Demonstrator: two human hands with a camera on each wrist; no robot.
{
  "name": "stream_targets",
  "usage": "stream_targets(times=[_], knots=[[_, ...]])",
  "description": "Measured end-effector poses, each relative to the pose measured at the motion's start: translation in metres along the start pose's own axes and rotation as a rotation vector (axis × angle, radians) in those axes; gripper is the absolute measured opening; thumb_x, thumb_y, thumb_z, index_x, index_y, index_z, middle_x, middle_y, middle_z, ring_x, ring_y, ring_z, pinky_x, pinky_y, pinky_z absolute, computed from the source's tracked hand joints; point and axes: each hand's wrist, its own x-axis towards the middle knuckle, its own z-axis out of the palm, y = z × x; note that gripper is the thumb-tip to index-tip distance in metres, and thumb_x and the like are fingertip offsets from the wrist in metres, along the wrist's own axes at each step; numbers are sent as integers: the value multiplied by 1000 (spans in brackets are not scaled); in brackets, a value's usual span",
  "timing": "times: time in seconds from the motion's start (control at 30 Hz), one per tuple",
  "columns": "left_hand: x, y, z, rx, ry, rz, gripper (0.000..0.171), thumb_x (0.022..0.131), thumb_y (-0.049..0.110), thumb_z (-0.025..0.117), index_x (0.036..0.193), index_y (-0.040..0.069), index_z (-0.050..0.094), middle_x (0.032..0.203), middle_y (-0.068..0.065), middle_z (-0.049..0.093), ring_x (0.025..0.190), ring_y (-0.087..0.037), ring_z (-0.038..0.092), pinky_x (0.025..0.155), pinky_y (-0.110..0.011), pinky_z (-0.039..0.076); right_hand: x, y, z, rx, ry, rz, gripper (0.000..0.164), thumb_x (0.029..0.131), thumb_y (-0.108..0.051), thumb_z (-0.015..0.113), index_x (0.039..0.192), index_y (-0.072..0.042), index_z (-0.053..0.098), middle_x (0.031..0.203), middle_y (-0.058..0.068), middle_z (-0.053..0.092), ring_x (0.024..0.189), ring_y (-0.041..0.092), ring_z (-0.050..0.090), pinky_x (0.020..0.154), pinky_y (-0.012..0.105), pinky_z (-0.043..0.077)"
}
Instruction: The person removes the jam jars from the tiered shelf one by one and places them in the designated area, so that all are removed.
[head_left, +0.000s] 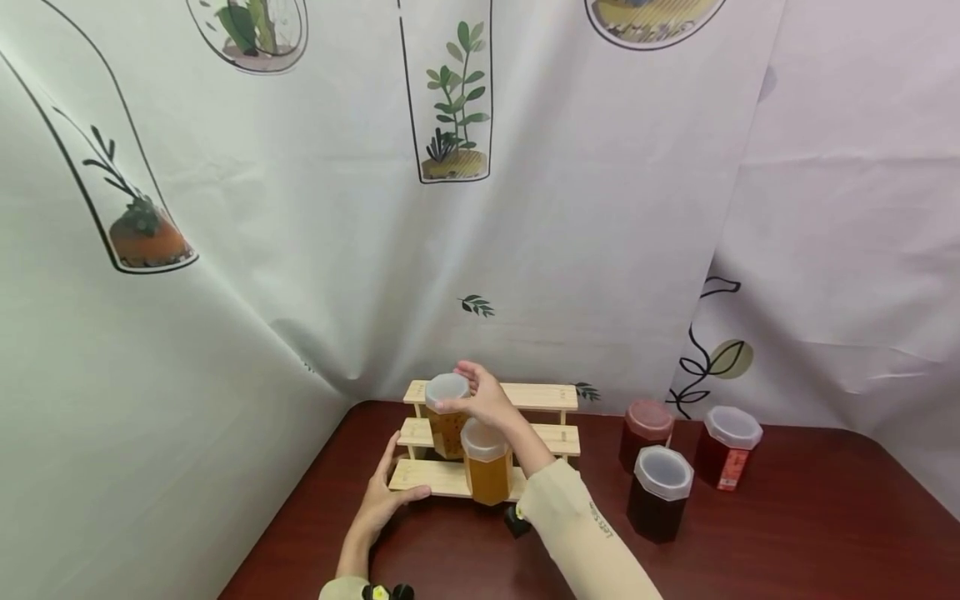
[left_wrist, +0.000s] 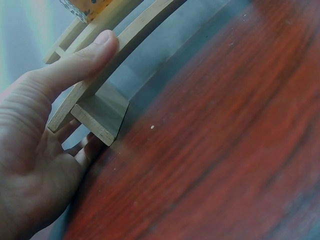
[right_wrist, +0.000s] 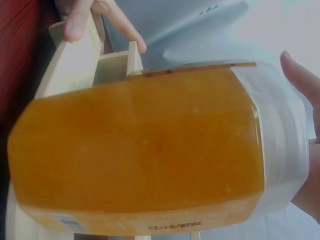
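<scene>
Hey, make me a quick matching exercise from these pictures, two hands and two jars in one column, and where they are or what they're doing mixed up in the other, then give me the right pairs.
Column one
1. Left hand
2. Right hand
3. Front amber jar
4. Jar with the reddish lid

Column two
A. Stands on the lowest step
B. On the table, right of the rack
C. Grips the left end of the wooden rack
D. Holds the rear amber jar near its lid

Right pairs: 1-C, 2-D, 3-A, 4-B
</scene>
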Motion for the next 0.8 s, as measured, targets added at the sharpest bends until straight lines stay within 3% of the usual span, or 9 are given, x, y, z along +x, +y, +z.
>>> stream_targets(times=[0.23, 0.43, 0.6, 0.8], knots=[[0, 1, 0, -16, -9, 6, 108, 74, 7, 84, 157, 30, 18, 143, -22, 44, 99, -19, 55, 66, -29, 48, 7, -2, -10, 3, -110, 85, 81, 82, -13, 78, 150, -3, 34, 151, 17, 43, 138, 35, 43, 112, 47, 37], [-3, 0, -1, -24, -8, 2, 109, 73, 6, 84, 157, 29, 18, 143, -23, 44, 96, -18, 56, 66, -29, 48, 9, 6, -17, -43, -204, 64, 81, 82, -13, 77, 150, -4, 34, 146, 18, 48, 134, 33, 47, 109, 46, 40], [-4, -1, 0, -26, -9, 7, 108, 73, 7, 84, 156, 31, 19, 144, -23, 43, 96, -18, 56, 65, -28, 49, 11, 14, -19, -40, -215, 49, 76, 82, -13, 78, 147, -6, 40, 141, 18, 54, 134, 33, 49, 109, 46, 40], [-3, 0, 0, -30, -7, 20, 108, 73, 7, 84, 155, 34, 20, 143, -23, 44, 95, -17, 57, 66, -28, 48, 11, 20, -18, -23, -162, 18, 69, 80, -18, 80, 142, -10, 49, 133, 14, 61, 124, 28, 57, 102, 42, 46]])
